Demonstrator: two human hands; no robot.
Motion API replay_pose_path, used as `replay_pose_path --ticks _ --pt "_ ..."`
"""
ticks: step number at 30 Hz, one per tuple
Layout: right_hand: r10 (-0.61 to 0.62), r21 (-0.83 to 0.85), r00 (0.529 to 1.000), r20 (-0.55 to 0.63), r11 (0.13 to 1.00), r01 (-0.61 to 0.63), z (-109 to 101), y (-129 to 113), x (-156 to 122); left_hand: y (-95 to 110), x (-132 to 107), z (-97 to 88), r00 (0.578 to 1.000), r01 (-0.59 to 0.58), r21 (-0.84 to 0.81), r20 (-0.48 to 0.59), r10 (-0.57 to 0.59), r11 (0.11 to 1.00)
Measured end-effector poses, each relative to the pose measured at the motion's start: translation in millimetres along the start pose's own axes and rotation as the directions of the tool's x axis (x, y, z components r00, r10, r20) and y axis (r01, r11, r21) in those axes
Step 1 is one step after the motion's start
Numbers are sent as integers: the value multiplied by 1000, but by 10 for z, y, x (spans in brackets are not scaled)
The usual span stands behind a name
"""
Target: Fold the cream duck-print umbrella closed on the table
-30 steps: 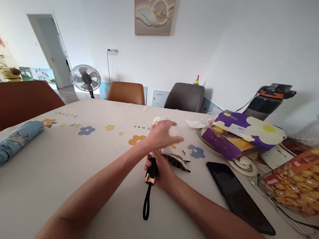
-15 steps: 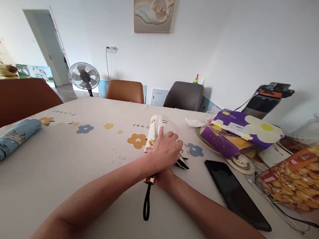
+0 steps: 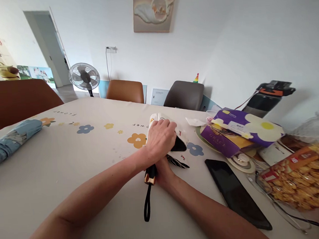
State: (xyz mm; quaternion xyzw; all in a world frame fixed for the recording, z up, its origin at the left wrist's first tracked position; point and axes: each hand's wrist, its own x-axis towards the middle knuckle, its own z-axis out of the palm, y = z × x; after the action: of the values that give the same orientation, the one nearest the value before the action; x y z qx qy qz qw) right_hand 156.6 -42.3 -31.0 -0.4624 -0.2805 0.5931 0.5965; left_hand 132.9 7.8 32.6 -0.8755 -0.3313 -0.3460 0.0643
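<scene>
A folded white umbrella with small cartoon prints and a black lining lies on the flowered tablecloth. My left hand is curled over its canopy, fingers gripping the fabric. My right hand lies beneath it, closed round the black handle with its gold ring. A black wrist strap trails from the handle toward me.
A black phone lies right of my arms. Further right are a purple flower-print box, a plate, and a bag of golden snacks. A folded blue umbrella lies at the far left. Chairs ring the table's far side.
My left hand slid along the canopy and back, and now its fingers have curled from flat into a grip on the fabric. My right hand stayed on the handle.
</scene>
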Motion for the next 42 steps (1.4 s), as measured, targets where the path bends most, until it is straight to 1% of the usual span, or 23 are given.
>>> replay_pose_path --ticks 3,6,8,11,14,16,19,22,24,26,28,31,32,35,36,39,42 --pt "72 70 997 38 995 -74 8 -5 -12 -82 69 -125 988 74 32 -140 -69 997" --pt "113 50 993 29 992 -114 5 -30 -37 -164 125 -254 971 114 51 -216 -101 992" --pt "123 34 992 30 992 -124 7 -53 -50 -214 147 -316 967 130 54 -226 -115 990" --pt "123 38 992 19 992 -124 15 -73 -55 -295 165 -375 972 132 62 -204 -117 989" --pt "106 51 994 24 993 -107 17 -76 -52 -393 185 -426 977 95 91 -200 -76 991" --pt "110 60 994 29 992 -111 15 -75 -52 -448 203 -473 976 43 98 -215 -21 994" --pt "123 62 992 30 990 -125 11 -79 -55 -480 221 -561 970 -26 56 -242 38 998" --pt "132 86 990 49 987 -136 10 -85 -56 -496 203 -630 967 -35 18 -253 38 999" --pt "138 140 989 45 980 -143 12 -87 -53 -554 164 -643 968 -16 12 -251 19 1000" --pt "138 200 990 38 969 -143 11 -87 -49 -665 95 -629 966 32 -12 -257 -34 999" --pt "131 237 991 42 962 -137 6 -85 -44 -806 -13 -597 954 116 -65 -270 -130 991" --pt "128 239 989 74 961 -142 -10 -82 -37 -1013 -259 -539 932 230 -112 -261 -252 967" --pt "131 237 988 80 960 -146 -15 -82 -34 -1074 -357 -520 932 242 -101 -251 -260 965" --pt "151 232 984 90 958 -168 -25 -82 -24 -1242 -654 -459 956 242 -29 -164 -243 970" --pt "150 228 984 96 959 -169 -25 -81 -21 -1292 -739 -433 958 252 -27 -137 -253 967" --pt "125 200 987 103 969 -144 -16 -78 -17 -1405 -915 -343 942 313 -113 -91 -324 943" --pt "101 185 992 78 976 -114 1 -81 -29 -1455 -983 -255 930 346 -188 -65 -363 919"
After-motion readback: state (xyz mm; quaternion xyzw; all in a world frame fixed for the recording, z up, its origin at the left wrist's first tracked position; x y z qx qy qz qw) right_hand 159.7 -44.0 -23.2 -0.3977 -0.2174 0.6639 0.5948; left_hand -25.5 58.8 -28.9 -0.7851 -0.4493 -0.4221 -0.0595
